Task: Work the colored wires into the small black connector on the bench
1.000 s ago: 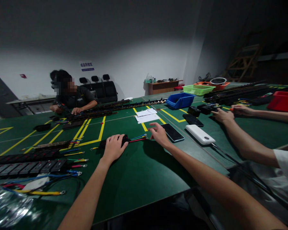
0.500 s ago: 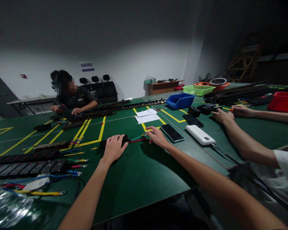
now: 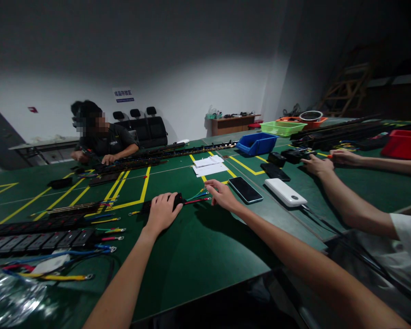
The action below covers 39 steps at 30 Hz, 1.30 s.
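Observation:
My left hand [image 3: 162, 211] lies over a black block [image 3: 145, 207] on the green table, its fingers curled across the top and the thumb along the near side. From the block's right end run a few thin wires: a red wire [image 3: 196, 200], a blue one and a green-yellow wire [image 3: 195, 197], tipped with ring terminals. My right hand [image 3: 220, 194] is at the wire tips, thumb and index finger pinched on the green-yellow wire's end. The red wire's terminal lies free, just below those fingers. Part of the block is hidden under my left hand.
Black strips with lugged cables [image 3: 48, 240] lie at left, near clear plastic [image 3: 10, 292]. A phone [image 3: 245, 189], white power bank [image 3: 285, 192], papers [image 3: 210, 166] and blue bin [image 3: 256, 144] are at right. A co-worker's hands [image 3: 318, 164] work there; another person [image 3: 104, 137] sits opposite.
My right hand has shifted slightly left and up. The green-yellow wire's tip has risen away from the red and blue ones, which now fan apart. My left hand stays put.

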### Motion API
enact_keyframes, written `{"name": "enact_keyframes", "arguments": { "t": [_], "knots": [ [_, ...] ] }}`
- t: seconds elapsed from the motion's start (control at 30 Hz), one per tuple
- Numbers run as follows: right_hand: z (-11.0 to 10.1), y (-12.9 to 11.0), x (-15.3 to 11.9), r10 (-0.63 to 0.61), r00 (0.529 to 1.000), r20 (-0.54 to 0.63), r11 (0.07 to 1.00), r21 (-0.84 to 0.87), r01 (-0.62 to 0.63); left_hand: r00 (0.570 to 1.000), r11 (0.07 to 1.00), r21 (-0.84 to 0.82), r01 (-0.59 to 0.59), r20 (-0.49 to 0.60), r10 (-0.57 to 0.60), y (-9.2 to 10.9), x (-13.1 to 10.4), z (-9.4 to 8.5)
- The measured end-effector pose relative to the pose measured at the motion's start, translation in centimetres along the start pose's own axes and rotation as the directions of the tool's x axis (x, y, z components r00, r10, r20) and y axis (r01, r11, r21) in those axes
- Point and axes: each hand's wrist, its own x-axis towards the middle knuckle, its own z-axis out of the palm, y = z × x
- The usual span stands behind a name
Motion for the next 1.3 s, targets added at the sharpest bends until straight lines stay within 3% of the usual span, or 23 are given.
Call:
{"name": "enact_keyframes", "arguments": {
  "t": [0.33, 0.5, 0.63, 0.8, 1.03, 1.3],
  "knots": [
    [0.0, 0.4, -0.3, 0.113, 0.986, 0.122, 0.977, -0.192, -0.089, 1.0, 1.0, -0.007, -0.003, -0.003, 0.003, -0.1, 0.0, 0.1],
    [0.2, 0.5, -0.2, 0.097, 0.994, 0.052, 0.972, -0.218, -0.084, 1.0, 1.0, -0.006, -0.004, 0.005, 0.004, 0.0, 0.0, 0.0],
    [0.0, 0.3, 0.1, 0.038, 0.997, -0.065, 0.99, -0.13, -0.046, 1.0, 1.0, 0.009, -0.005, -0.016, 0.005, 0.0, -0.1, 0.1],
    [-0.1, -0.3, 0.1, -0.003, 0.999, -0.045, 1.0, 0.011, 0.004, 1.0, 1.0, 0.015, 0.006, -0.003, -0.006, 0.0, -0.1, 0.1],
    [0.0, 0.0, 0.0, 0.009, 0.997, -0.081, 0.991, -0.134, -0.02, 1.0, 1.0, 0.002, 0.0, -0.001, 0.0, 0.0, 0.0, 0.0],
    [-0.1, 1.1, 0.1, 0.125, 0.991, 0.05, 0.962, -0.252, -0.108, 1.0, 1.0, -0.004, -0.003, 0.001, 0.003, 0.1, -0.1, -0.2]
  ]
}}
